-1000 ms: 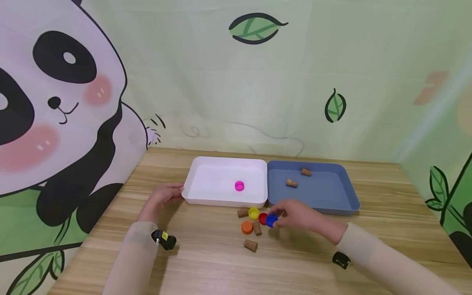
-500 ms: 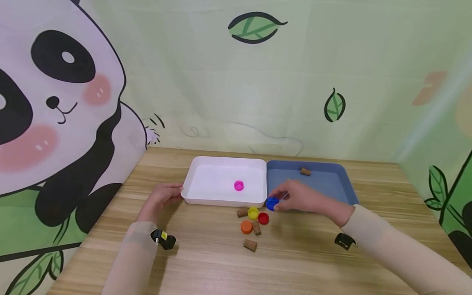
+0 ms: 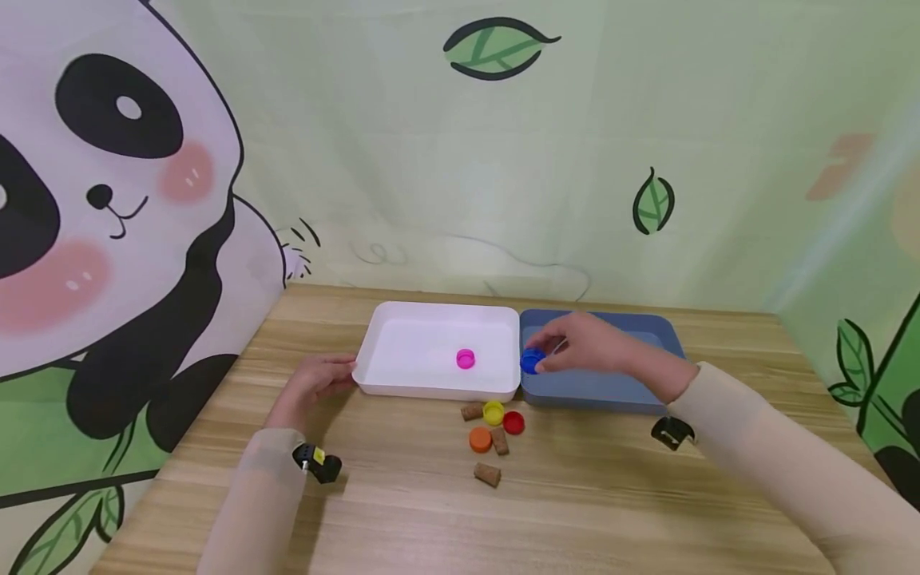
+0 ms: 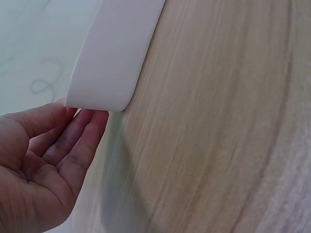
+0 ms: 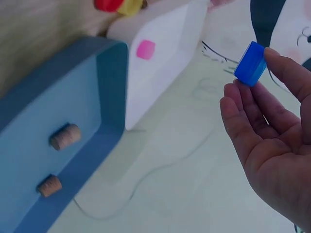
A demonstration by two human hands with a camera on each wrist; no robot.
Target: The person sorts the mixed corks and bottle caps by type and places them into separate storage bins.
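Observation:
My right hand (image 3: 585, 343) pinches a blue bottle cap (image 3: 532, 361) between thumb and fingertips, above the left part of the blue-grey tray (image 3: 604, 391). In the right wrist view the blue cap (image 5: 250, 64) is tilted on edge, and two corks (image 5: 65, 137) lie in that tray. With its fingertips my left hand (image 3: 316, 382) touches the left end of the white tray (image 3: 431, 393); the left wrist view has the fingers (image 4: 82, 145) extended against the tray wall (image 4: 112, 63). A pink bottle cap (image 3: 465, 358) lies inside the white tray.
In front of the trays on the wooden table (image 3: 402, 511) are a yellow cap (image 3: 493, 413), a red cap (image 3: 513, 422), an orange cap (image 3: 480, 439) and several corks (image 3: 488, 475). A printed cloth (image 3: 359, 160) stands behind the table.
My right hand has lifted the blue cap from beside the red cap and carried it away from me, over the blue-grey tray. The left hand stays at the white tray.

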